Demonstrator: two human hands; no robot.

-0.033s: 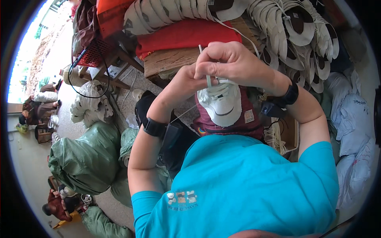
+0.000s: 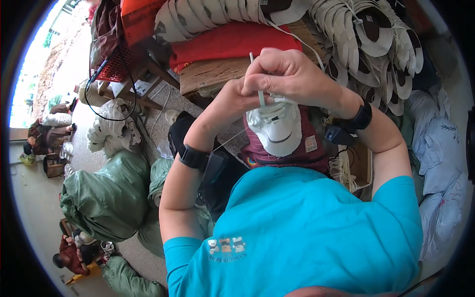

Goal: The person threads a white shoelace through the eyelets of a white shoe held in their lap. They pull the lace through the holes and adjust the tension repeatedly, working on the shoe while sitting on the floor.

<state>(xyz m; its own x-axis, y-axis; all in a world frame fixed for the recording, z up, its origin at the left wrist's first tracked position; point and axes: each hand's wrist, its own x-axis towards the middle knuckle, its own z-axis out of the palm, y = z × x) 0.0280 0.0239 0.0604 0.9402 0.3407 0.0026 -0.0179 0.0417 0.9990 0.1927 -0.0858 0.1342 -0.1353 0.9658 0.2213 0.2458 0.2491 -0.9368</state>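
Note:
A white shoe upper (image 2: 278, 136) rests toe toward me on maroon cloth over my lap. A white shoelace (image 2: 261, 98) runs upright past my fingers, its end sticking up above them. My right hand (image 2: 279, 73) is closed, fingers curled and thumb pressed against the lace over the shoe's opening. Just left of it and touching it, my left hand (image 2: 231, 103) is closed on the lace at the shoe's side. The fingertips of both hands partly hide each other and the eyelets.
Beyond my hands is a wooden bench (image 2: 213, 79) with red cloth (image 2: 237, 47) and a row of shoe uppers (image 2: 208, 20). More uppers (image 2: 381, 44) hang at the right. Green sacks (image 2: 106, 193) lie left; pale sacks (image 2: 438, 153) stand right. A box of laces (image 2: 363, 168) sits by my right elbow.
Both hands keep their hold near the shoe. My right hand has shifted very slightly upward; little else differs.

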